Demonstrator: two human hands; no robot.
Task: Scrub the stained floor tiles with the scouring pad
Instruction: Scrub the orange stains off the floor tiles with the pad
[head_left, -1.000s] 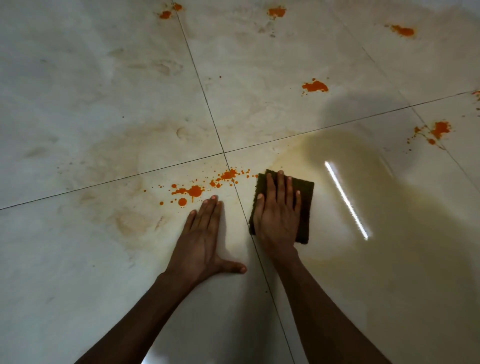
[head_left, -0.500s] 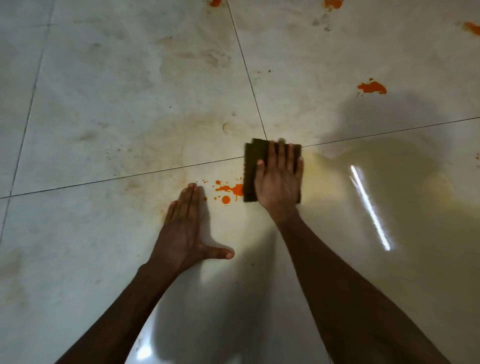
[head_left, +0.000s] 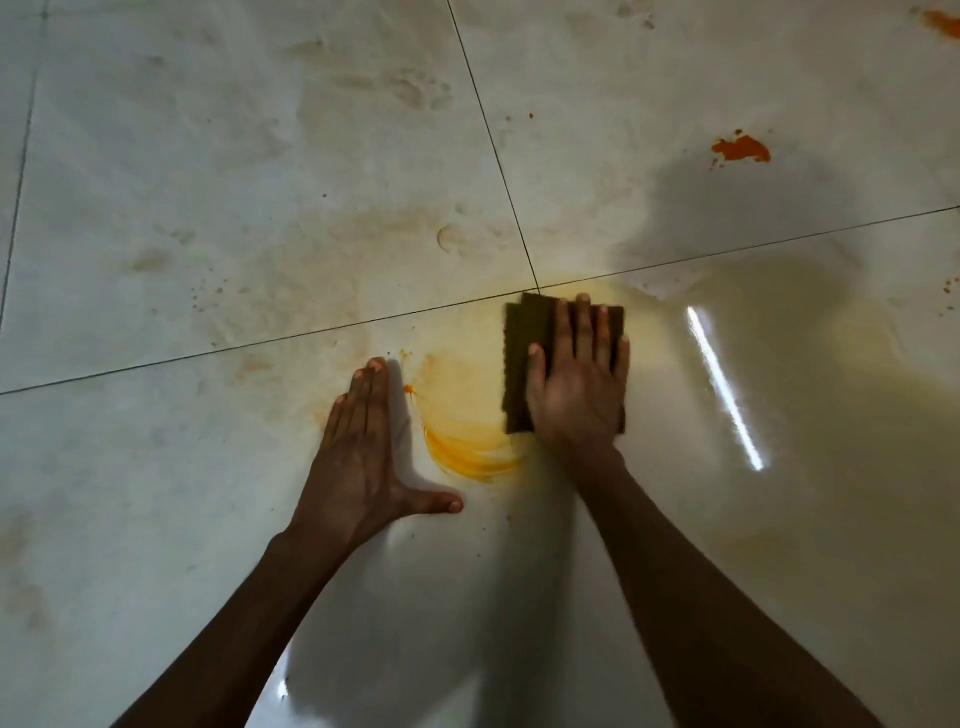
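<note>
My right hand (head_left: 579, 384) lies flat, fingers straight, pressing a dark green scouring pad (head_left: 522, 358) onto the pale floor tile, just below the crossing of the grout lines (head_left: 537, 288). A yellow-orange smear (head_left: 467, 447) curves on the tile between my two hands, left of the pad. My left hand (head_left: 363, 447) rests flat on the floor with fingers together and thumb spread out to the right, holding nothing. Most of the pad's right part is hidden under my right hand.
An orange stain (head_left: 740, 149) sits on the far right tile, and another (head_left: 943, 23) shows at the top right corner. Small orange specks (head_left: 950, 288) dot the right edge. Wet, glossy floor with a light streak (head_left: 724, 387) lies right of the pad. Dull brownish marks (head_left: 395, 88) cover the far tiles.
The orange splatter beside the pad has been wiped into a yellow-orange smear. The pad under my right hand has moved over it, from the left tile's edge upward and across. My left hand stays planted.
</note>
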